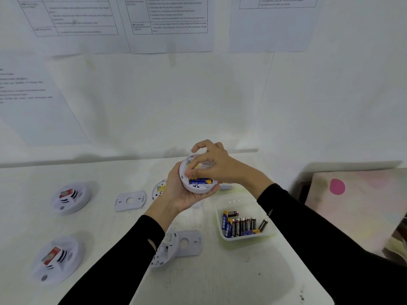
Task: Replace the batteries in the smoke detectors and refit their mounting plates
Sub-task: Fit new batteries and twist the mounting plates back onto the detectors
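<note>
Round white plastic smoke detector (pixel 198 188) is off the desk (pixel 220 274), back side up. My left hand (pixel 182 195) cradles it, fingers wrapped round the rim. One blue-and-yellow battery (pixel 200 181) sits in the bay, long axis left-right, on the side nearest me. The far side of the bay is under my right hand (pixel 217 164), fingertips curled down onto the back; can't tell if they pinch a second cell. Right hand is nearer, so it should do the seating, parallel to the first. Flat white mounting plate (pixel 130 201) lies on the desk, well left.
</note>
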A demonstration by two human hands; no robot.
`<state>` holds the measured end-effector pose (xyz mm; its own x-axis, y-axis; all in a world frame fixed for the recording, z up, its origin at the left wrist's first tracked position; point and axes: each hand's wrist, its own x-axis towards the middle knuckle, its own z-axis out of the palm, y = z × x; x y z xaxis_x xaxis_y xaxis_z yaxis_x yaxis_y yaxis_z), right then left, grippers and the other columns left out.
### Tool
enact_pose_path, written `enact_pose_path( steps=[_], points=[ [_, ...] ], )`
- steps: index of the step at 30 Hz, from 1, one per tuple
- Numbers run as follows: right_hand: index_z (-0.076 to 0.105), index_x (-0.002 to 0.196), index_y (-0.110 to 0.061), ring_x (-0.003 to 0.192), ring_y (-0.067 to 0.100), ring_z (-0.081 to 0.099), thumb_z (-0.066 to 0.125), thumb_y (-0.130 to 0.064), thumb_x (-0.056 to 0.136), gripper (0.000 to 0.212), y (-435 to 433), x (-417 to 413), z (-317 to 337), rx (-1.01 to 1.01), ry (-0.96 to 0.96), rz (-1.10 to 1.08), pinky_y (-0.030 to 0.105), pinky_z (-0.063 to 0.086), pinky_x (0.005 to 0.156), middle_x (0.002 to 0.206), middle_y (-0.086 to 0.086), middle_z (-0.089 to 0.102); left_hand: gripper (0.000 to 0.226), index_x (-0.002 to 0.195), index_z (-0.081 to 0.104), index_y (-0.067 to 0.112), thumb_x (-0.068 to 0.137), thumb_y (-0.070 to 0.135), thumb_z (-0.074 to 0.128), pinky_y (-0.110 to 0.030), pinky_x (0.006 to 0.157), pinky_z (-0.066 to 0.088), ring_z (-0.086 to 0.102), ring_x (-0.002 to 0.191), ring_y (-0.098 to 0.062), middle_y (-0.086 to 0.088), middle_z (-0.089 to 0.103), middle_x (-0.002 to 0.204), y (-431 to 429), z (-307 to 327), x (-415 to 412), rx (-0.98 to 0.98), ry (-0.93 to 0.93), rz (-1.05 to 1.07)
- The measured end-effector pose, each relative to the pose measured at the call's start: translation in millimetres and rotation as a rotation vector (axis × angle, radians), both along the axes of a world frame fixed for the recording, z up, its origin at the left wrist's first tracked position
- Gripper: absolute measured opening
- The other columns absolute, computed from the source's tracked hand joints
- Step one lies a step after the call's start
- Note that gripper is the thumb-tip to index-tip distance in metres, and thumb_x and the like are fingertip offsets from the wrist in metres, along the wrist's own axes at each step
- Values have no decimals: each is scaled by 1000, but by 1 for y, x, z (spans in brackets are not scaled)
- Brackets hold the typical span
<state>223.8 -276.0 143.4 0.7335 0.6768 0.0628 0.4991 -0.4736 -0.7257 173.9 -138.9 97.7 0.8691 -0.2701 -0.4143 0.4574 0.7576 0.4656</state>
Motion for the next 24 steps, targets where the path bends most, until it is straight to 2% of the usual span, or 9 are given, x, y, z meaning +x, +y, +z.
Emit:
enact_pose_path(
  steps=[5,8,10,12,14,16,18,21,24],
  points=[
    [73,93,-34,126,11,26,74,-37,82,11,-1,-2,-3,76,104,42,26,26,101,129,-16,41,37,108,66,13,97,39,43,-52,71,59,74,78,-37,-18,75,100,1,4,1,60,-38,11],
    [63,98,-35,123,13,32,77,-35,80,24,-2,-1,-1,101,131,18,27,36,99,124,-13,41,39,106,68,13,97,40,41,-52,70,59,73,79,-40,-18,75,98,1,4,0,108,-48,-6],
    [51,103,-38,118,17,40,80,-33,77,40,-5,0,1,111,188,-16,33,52,87,121,-8,41,40,104,69,14,98,40,40,-51,68,59,73,78,-40,-18,75,95,0,5,-1,148,-56,-24],
    [46,104,-40,114,20,49,83,-34,73,48,-7,0,2,130,297,-17,38,60,71,121,-1,44,40,103,70,15,98,42,39,-51,67,59,73,77,-39,-17,75,95,-1,7,-1,171,-67,-37],
    [46,104,-43,112,25,53,84,-36,70,51,-6,1,0,142,318,-13,42,61,68,123,5,47,43,99,73,16,99,43,39,-51,66,59,74,76,-37,-16,75,94,0,9,-1,203,-83,-37],
    [47,107,-40,110,23,56,83,-36,72,50,-6,-2,1,165,299,-37,38,61,69,122,5,49,50,88,80,16,98,43,39,-51,66,60,74,76,-36,-16,76,94,2,11,-1,203,-103,-42],
    [46,113,-34,104,20,62,77,-40,78,48,-5,-8,2,283,354,-72,37,61,71,122,1,52,52,85,82,15,97,44,40,-48,68,60,73,83,-39,-17,75,99,6,14,-4,208,-131,-48],
    [48,115,-23,108,13,60,55,-48,90,37,-8,-17,-3,507,316,-219,32,58,79,122,-2,56,48,99,79,15,96,45,41,-47,74,58,62,109,-45,-19,70,116,14,15,-8,176,-160,-39],
    [51,102,-15,91,15,63,39,-34,103,22,-14,-29,-26,664,310,-464,25,52,78,106,0,62,47,114,72,17,96,44,38,-46,76,60,62,109,-46,-18,66,124,27,9,-17,82,-180,4]
  ],
)
